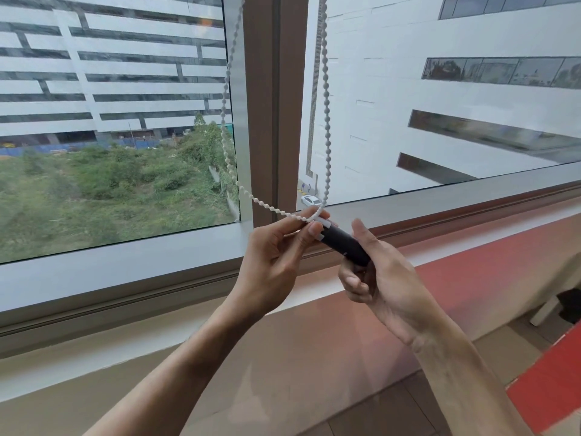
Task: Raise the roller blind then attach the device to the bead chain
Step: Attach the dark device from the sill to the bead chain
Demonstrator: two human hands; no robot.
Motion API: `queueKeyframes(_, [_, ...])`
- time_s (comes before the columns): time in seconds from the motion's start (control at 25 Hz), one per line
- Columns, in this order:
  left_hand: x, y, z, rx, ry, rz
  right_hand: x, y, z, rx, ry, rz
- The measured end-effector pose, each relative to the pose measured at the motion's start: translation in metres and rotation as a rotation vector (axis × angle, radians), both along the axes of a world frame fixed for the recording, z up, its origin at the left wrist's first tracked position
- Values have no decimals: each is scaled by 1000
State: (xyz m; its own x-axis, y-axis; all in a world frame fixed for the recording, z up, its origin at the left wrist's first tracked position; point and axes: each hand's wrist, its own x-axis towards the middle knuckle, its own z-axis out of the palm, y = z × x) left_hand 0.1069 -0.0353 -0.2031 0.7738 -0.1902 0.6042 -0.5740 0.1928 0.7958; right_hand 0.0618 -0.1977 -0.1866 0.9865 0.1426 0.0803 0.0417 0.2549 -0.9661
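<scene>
Fingers first: the left hand [276, 256] pinches the bottom of the chain [327, 114] between thumb and forefinger, its other fingers curled underneath, while the right hand [386, 278] curls its lower fingers round the rear end of the device [344, 245], with the forefinger held straight up and free of it. Behind both hands stands the window [110, 121], two large panes split by a brown post [261, 105], and through the glass show pale buildings, a patch of green scrub and a white car [311, 201] far below. A grey frame runs along the foot of the panes, and under it lies the sill [503, 256], reddish on the right side and pale toward the left. The chain, white and beaded, hangs in a long loop from above the picture: one strand comes down in front of the left pane beside the post, the other in front of the right pane, and the two meet at the lowest point, right at the left fingertips. The device is a dark, short cylinder with a white clip end, tilted so that this end points up and left, touching the chain's loop just where the left hand pinches it. The blind itself is out of view.
</scene>
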Motion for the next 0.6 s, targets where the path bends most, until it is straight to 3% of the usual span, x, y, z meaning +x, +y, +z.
queueKeyframes(0.16, [1, 2, 1, -21, 43, 14, -1, -1, 1, -185, -267, -142])
queueKeyframes(0.28, [4, 8, 8, 48, -42, -19, 0, -4, 1, -228, -399, -197])
queueKeyframes(0.48, [7, 22, 24, 204, -131, -174, 1, -8, 2, -219, -436, -156])
queueKeyframes(0.6, [5, 24, 26, 202, -131, -221, 1, -7, 3, -252, -434, -167])
